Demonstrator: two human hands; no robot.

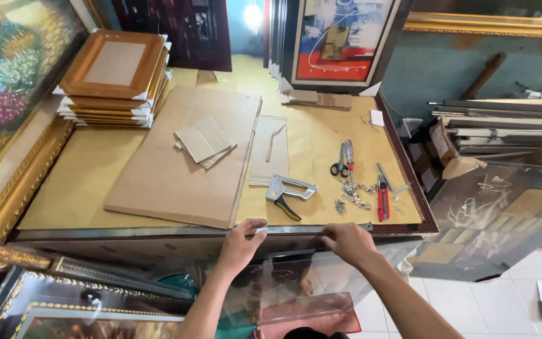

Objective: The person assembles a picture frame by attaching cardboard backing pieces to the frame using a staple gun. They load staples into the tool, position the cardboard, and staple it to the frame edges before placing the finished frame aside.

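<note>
My left hand (241,242) and my right hand (346,242) both grip the near edge of a long metal ruler or strip (293,230) that lies along the front rim of the worktable (95,233). The fingers of each hand curl over that edge, about a hand's width apart. Just beyond them on the brown paper lies a grey staple gun with a black and yellow handle (288,190). A large sheet of cardboard (177,169) covers the table's middle, with smaller cardboard pieces (204,142) on top.
Scissors (340,162), a red utility knife (382,201) and loose metal clips (352,194) lie at the right. Stacked gold frames (114,78) stand at the back left. Framed paintings lean all around. A glass pane (497,220) leans at the right, over white floor tiles.
</note>
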